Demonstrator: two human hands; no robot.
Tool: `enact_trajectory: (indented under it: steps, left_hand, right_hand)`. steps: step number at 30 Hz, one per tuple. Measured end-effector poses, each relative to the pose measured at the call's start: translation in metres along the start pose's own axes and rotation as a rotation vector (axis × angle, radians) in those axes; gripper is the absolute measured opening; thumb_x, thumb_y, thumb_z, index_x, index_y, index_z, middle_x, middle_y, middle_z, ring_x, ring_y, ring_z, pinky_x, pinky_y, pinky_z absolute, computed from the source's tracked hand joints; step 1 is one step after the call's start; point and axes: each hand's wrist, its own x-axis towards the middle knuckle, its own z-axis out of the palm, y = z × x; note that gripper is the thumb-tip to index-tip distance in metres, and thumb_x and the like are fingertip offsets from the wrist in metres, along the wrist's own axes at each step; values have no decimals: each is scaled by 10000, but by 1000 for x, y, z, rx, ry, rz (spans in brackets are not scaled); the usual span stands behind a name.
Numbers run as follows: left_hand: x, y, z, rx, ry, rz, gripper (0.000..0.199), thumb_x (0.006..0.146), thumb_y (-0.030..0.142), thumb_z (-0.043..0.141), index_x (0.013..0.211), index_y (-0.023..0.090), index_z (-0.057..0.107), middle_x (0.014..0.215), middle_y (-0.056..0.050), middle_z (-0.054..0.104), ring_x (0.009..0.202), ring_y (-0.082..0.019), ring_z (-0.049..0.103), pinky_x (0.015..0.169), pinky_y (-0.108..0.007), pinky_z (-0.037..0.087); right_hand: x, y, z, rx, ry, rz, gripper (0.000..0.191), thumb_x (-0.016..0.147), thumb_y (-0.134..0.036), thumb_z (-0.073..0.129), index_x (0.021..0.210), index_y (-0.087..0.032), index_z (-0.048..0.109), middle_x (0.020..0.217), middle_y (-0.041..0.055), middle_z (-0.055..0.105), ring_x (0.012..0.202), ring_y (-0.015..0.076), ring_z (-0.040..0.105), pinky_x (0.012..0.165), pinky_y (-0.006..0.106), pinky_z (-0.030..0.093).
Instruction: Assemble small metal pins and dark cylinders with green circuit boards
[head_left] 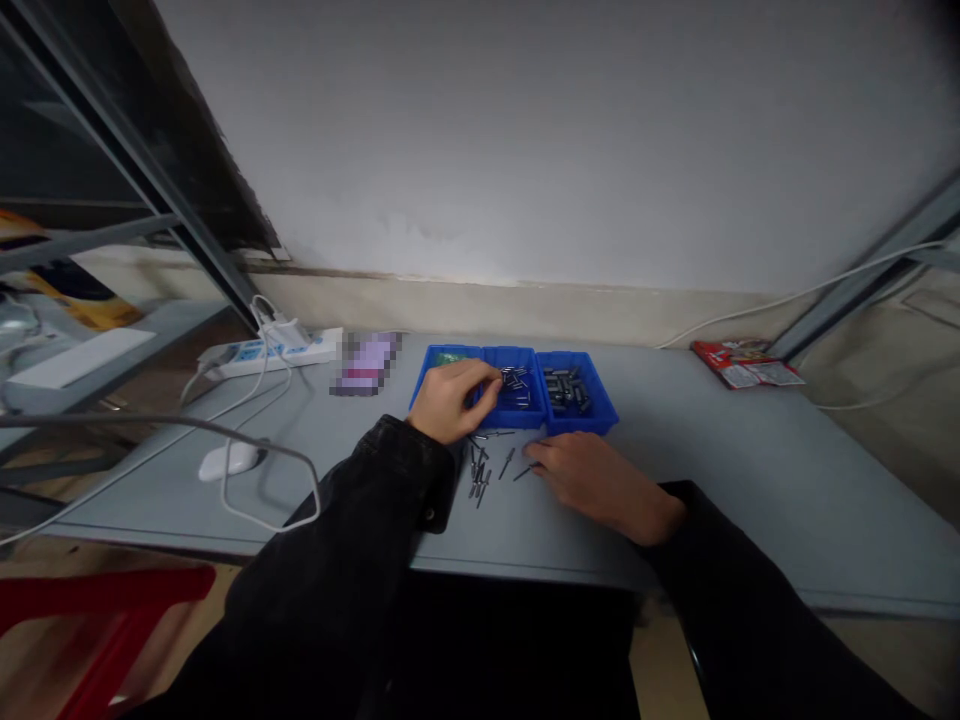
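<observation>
Right fingers (pixel 538 456) pinching pin (pixel 523 472), open tabletop (pixel 735 460) rightward; left fingers (pixel 487 378) by bin (pixel 517 418) edge, grip unclear.

Purple item (pixel 367 363) pixelated, red stool (pixel 124 592) cropped, left bin (pixel 430 362) partly hidden

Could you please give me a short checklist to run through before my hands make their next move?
1. Three blue plastic bins side by side and upright: ok.
2. Grey tabletop in front of them free of loose, slim dark metal pins: not ok, several lie scattered.
3. Left hand gripping a piece: cannot tell, fingertips obscured.
4. Right hand securely holding the pin at its fingertips: cannot tell.
5. White power strip apart from both hands: ok.
</observation>
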Motion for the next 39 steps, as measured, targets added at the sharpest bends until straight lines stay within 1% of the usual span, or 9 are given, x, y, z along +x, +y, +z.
enact_trajectory:
  steps: [6, 9, 14, 16, 21, 24, 28, 35, 39]
  left_hand:
    - [0, 3, 1, 0, -10, 5, 172, 961, 239, 523, 906, 141, 653, 814, -49, 655, 697, -131, 574, 701, -279, 487]
    - [0, 4, 0, -16, 3, -11, 180, 972, 251, 518, 961, 144, 662, 860, -56, 664, 745, -141, 591, 736, -292, 494]
    - [0, 4, -3, -70, 3, -12, 253, 1011, 274, 442, 1034, 143, 657, 936, -78, 672, 860, -166, 622, 818, -314, 496]
    - [0, 3, -4, -74, -1, -8, 288, 1022, 283, 408, 1015, 141, 658, 912, -77, 667, 844, -166, 619, 809, -311, 492]
    - [0, -2, -3, -50, 51, -41, 258, 1013, 300, 451, 959, 141, 647, 833, -52, 647, 743, -145, 581, 728, -287, 474]
    - [0, -3, -1, -27, 58, -46, 214, 996, 294, 495, 954, 144, 641, 807, -33, 641, 684, -125, 551, 688, -268, 464]
    - [1, 0, -2, -25, -15, -9, 189, 986, 257, 491, 965, 143, 641, 849, -50, 658, 735, -136, 583, 724, -281, 483]
    - [0, -1, -1, -11, -58, 15, 145, 949, 229, 514, 953, 153, 637, 830, -52, 648, 743, -152, 588, 719, -290, 484]
    - [-1, -3, 1, -6, -55, 16, 119, 938, 218, 532, 931, 155, 633, 815, -43, 645, 701, -138, 570, 688, -274, 470]
  right_hand:
    - [1, 0, 10, 10, -3, -67, 223, 824, 13, 505, 871, -188, 588, 770, 10, 659, 639, 148, 592, 561, 299, 352]
    - [9, -2, -6, 63, 22, -106, 172, 879, -41, 507, 852, -195, 581, 774, 7, 656, 668, 144, 587, 601, 290, 380]
    - [44, 13, -40, -56, 255, -123, 147, 974, -147, 452, 909, -174, 581, 975, 84, 637, 902, 206, 577, 756, 327, 436]
    - [60, 23, -44, -54, 310, -156, 162, 994, -175, 441, 919, -170, 584, 943, 80, 634, 885, 204, 563, 780, 334, 438]
    - [80, 36, -24, -46, 468, -225, 232, 1023, -186, 399, 976, -157, 625, 871, 62, 654, 828, 184, 573, 765, 323, 451]
    - [75, 34, -9, -61, 605, -231, 237, 1024, -187, 411, 1019, -167, 648, 934, 63, 695, 868, 183, 600, 798, 332, 479]
    - [66, 31, 2, 18, 732, -232, 212, 999, -152, 464, 1048, -196, 666, 1022, 52, 723, 940, 173, 643, 857, 346, 515]
    - [63, 30, 5, 145, 718, -196, 231, 977, -118, 471, 1068, -218, 659, 1067, 48, 717, 1016, 183, 652, 940, 405, 517]
    - [64, 26, 3, 176, 710, -144, 200, 996, -148, 456, 1028, -200, 646, 1025, 55, 702, 952, 181, 629, 885, 384, 520]
